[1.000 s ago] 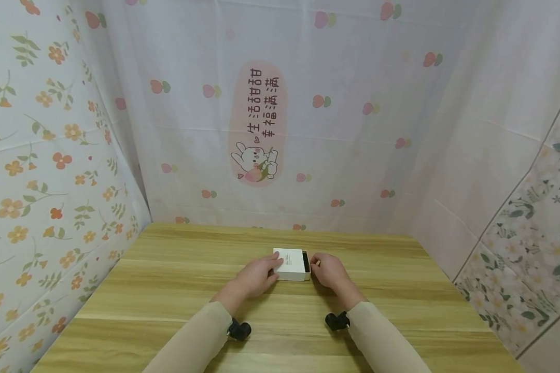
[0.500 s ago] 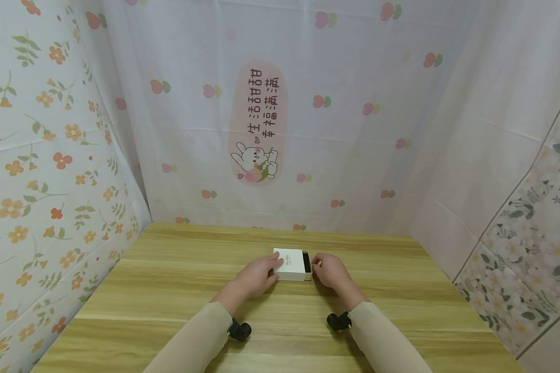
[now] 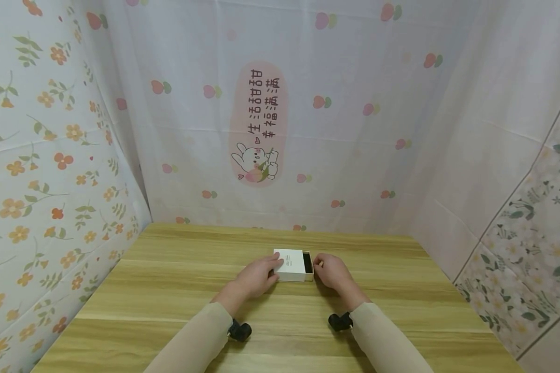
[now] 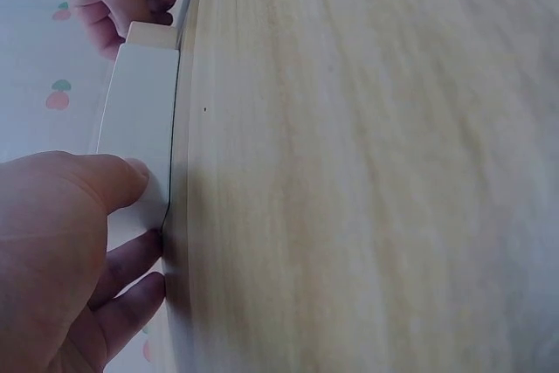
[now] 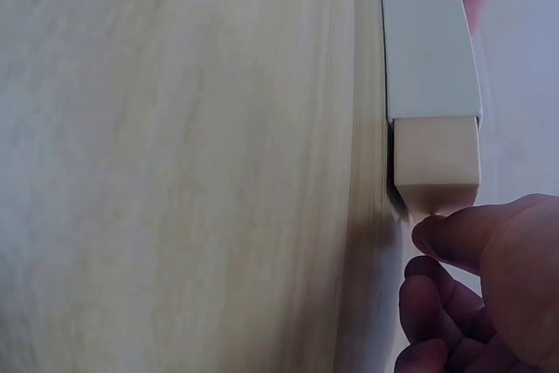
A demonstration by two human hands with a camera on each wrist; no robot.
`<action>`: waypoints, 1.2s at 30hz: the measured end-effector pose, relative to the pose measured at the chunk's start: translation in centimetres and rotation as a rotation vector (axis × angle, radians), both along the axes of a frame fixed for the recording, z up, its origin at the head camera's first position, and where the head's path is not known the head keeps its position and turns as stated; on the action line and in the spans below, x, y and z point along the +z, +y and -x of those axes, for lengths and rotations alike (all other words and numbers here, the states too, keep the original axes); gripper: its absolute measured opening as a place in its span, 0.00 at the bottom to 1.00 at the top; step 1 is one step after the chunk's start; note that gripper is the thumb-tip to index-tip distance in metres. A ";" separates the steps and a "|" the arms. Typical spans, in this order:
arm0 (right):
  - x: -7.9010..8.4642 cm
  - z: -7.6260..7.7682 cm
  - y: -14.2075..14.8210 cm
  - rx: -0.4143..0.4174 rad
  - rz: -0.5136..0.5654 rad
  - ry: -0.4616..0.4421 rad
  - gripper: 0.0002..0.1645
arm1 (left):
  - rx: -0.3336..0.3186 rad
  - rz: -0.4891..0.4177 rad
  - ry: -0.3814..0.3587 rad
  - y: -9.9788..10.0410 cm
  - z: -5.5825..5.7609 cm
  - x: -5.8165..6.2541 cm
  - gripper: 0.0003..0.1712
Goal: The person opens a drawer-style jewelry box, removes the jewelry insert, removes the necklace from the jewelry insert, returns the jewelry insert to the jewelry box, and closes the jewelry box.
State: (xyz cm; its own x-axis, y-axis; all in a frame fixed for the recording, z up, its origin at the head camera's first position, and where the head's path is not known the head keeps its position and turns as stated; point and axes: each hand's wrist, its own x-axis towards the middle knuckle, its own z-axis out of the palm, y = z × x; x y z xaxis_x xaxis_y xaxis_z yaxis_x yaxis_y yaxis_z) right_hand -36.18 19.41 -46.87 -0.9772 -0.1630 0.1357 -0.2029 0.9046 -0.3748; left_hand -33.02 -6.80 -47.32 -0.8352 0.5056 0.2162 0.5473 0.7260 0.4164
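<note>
A small white drawer box (image 3: 289,260) with printed script on its lid lies on the table. My left hand (image 3: 255,276) grips its outer sleeve from the left, thumb along the near side in the left wrist view. Out of the sleeve's right end sticks a beige inner drawer (image 5: 437,151), dark inside as the head view shows. My right hand (image 3: 331,270) is at the drawer's end, thumb and curled fingers pinching there. The exact spot of the pinch is hidden behind the thumb.
The wood-grain table (image 3: 177,269) reaches back to a white printed curtain (image 3: 354,145). Flowered cloth (image 3: 60,171) hangs along the left, and another patterned cloth (image 3: 532,233) along the right. Black wrist cameras (image 3: 339,321) sit at both cuffs.
My right hand has shifted slightly to the right, and the inner drawer has slid a little further out of the sleeve. The left hand and sleeve have stayed put.
</note>
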 end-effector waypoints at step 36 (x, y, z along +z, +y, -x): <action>0.6 -0.4 0.6 0.003 -0.025 0.006 0.06 | 0.017 0.015 -0.007 0.0 0.0 -0.1 0.29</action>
